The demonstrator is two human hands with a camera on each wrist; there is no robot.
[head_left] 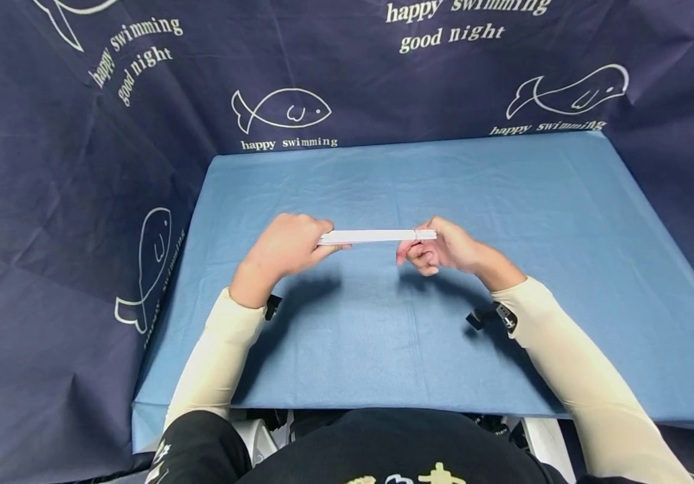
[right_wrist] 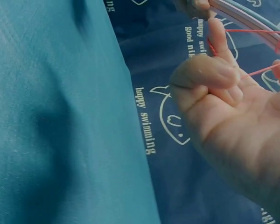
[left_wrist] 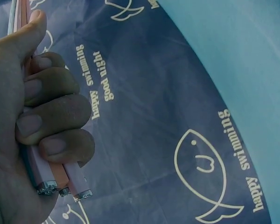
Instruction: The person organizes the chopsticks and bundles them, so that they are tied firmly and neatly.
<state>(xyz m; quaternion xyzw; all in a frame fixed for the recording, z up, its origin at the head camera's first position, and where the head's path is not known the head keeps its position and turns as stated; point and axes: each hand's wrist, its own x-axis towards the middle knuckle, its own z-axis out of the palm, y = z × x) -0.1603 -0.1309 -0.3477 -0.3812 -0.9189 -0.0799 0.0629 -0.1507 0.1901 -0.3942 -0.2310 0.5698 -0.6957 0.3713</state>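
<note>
My left hand (head_left: 291, 243) grips one end of a bundle of slim, straight sticks (head_left: 371, 236) above the table. In the left wrist view, its fingers curl round the bundle, whose sticks (left_wrist: 59, 176) are pale, orange and teal with silvery ends. At the other end of the bundle is my right hand (head_left: 448, 247). A thin red rubber band (right_wrist: 256, 31) is stretched between its fingers in the right wrist view. Part of the band lies round the bundle. The other fingers are folded toward the palm.
A blue cloth (head_left: 353, 336) covers the table. Dark blue fabric (head_left: 359, 74) with fish drawings and lettering hangs behind and at the sides. Small black cameras (head_left: 481, 318) sit at the wrists, and both arms wear cream sleeves (head_left: 577, 363).
</note>
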